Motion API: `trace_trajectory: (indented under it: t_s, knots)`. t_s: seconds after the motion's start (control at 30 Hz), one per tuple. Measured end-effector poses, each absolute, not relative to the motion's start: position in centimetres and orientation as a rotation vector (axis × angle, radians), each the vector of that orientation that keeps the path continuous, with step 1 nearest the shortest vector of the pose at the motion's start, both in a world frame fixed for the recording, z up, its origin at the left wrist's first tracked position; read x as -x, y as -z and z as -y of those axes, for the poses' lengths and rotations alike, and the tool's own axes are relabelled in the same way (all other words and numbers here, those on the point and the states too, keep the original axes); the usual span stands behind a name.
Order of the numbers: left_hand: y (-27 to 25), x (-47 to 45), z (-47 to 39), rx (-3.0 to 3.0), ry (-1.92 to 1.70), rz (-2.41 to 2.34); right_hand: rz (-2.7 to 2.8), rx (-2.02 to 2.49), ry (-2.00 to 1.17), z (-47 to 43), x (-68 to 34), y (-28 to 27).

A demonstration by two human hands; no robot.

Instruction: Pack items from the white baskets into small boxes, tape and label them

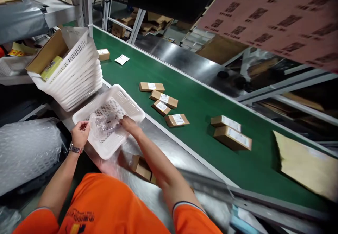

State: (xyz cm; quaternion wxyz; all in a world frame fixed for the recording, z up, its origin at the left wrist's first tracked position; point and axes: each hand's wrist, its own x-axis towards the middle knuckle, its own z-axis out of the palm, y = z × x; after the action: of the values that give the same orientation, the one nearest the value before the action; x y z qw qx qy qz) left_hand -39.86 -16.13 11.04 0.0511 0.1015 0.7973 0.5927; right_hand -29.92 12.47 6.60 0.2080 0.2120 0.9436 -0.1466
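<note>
A white plastic basket sits on the metal bench in front of me. Clear bubble wrap lies in it, around or over a small item whose kind I cannot make out. At the basket's left side my left hand pinches the near edge of the wrap between thumb and fingers. My right hand reaches over the right rim, its fingers closed on the other end of the bubble wrap. An open cardboard box lies on the bench below my right forearm, partly hidden by it.
Beyond the bench runs a green conveyor belt carrying several labelled boxes and a large yellowish envelope. Stacked white baskets stand at the left, a carton in the top one. A bubble wrap roll lies left. A dark screen hangs overhead.
</note>
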Motion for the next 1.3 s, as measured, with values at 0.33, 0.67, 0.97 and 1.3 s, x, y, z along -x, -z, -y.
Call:
trace_trajectory:
  t_s: [0.33,0.67,0.97,1.3]
  knots:
    - [-10.6,40.8,15.8,-0.359,-1.827,-2.501,-2.657,-0.523,0.301,-9.7,30.2,-7.7]
    - [-10.2,39.1,15.2,-0.596,-1.833,-2.496,-3.020,-0.876,0.695,-12.5,20.4,-14.5]
    - [-10.1,33.7,8.7,-1.051,-1.664,-2.353,-3.021,-1.163,1.720,-3.7,7.9,-15.3]
    - [-10.2,23.6,5.8,-1.899,-1.443,-2.214,-2.873,-1.708,1.747,-1.1,3.1,-13.2]
